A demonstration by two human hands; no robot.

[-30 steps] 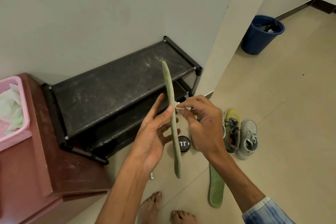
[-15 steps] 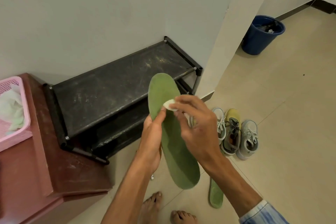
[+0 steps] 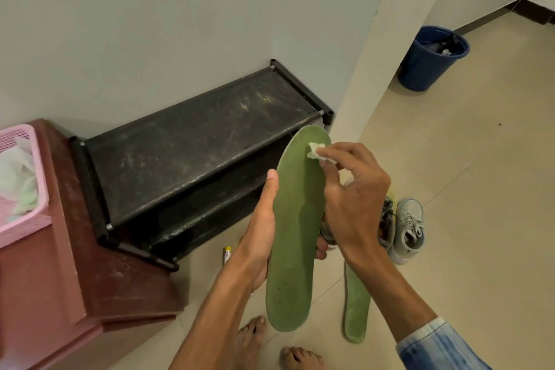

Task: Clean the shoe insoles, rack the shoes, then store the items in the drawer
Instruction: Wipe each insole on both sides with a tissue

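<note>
– Insole (image 3: 295,234): where is it?
– Off the floor, upright in front of the rack (image 3: 195,153), broad face to the camera. The left hand (image 3: 261,234) holds it at the waist. The thumb lies straight up the left edge and the fingers curl behind, their tips showing at the right edge.
– And the other hand?
– The right hand (image 3: 354,204) pinches a small white wad (image 3: 315,152) between thumb and fingertips and presses it on the toe end.
– So which step?
– Cleaning, I'd say, and early in the task. A second insole (image 3: 356,309) lies on the floor just beside, the shoes (image 3: 408,228) stand on the floor behind the right hand, and no shoe shows on the rack.
– Next move?
– Probably drawing the wad down toward the heel. That calls for a firm left grip, so the thin insole doesn't bend away under the pressure.
– Containers?
– A pink basket (image 3: 18,228) on the brown cabinet (image 3: 45,279) at left holds crumpled white and pale-green cloths (image 3: 15,177). A blue bucket (image 3: 429,69) stands well apart by the far wall, with dark things and a white scrap inside. What they are I can't tell. No drawer shows as such.
</note>
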